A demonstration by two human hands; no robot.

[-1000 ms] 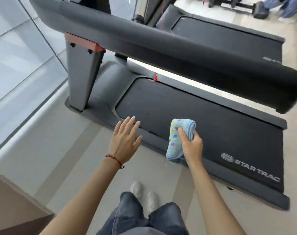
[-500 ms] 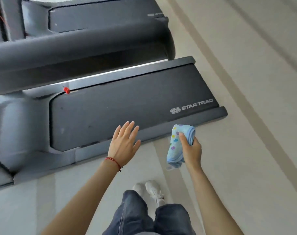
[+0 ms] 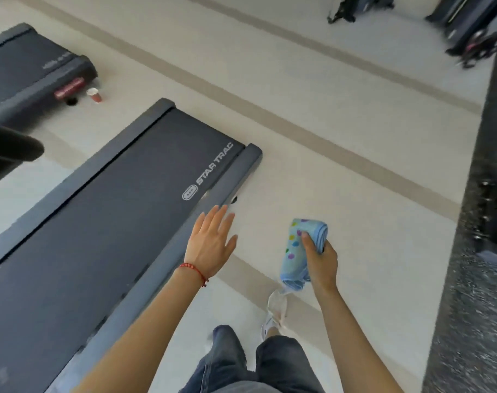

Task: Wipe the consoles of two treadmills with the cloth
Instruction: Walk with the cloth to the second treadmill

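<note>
My right hand grips a folded light-blue cloth with coloured dots, held upright in the air over the pale floor. My left hand is stretched out with straight fingers and holds nothing, hovering over the right side rail of a dark treadmill deck marked STAR TRAC. That deck runs from lower left to its rear end at centre. A second treadmill deck lies at the upper left. No console shows; only a dark rounded handrail end pokes in at the left edge.
A small red-and-white cup stands on the floor beside the second treadmill's rear end. Dark exercise machines sit at the upper right, and a dark speckled floor strip runs down the right. My legs and a white shoe are below.
The view has swung right and away from the console: the handrail has left the frame and the treadmill's rear end and open floor are in view. Both hands keep their pose.
</note>
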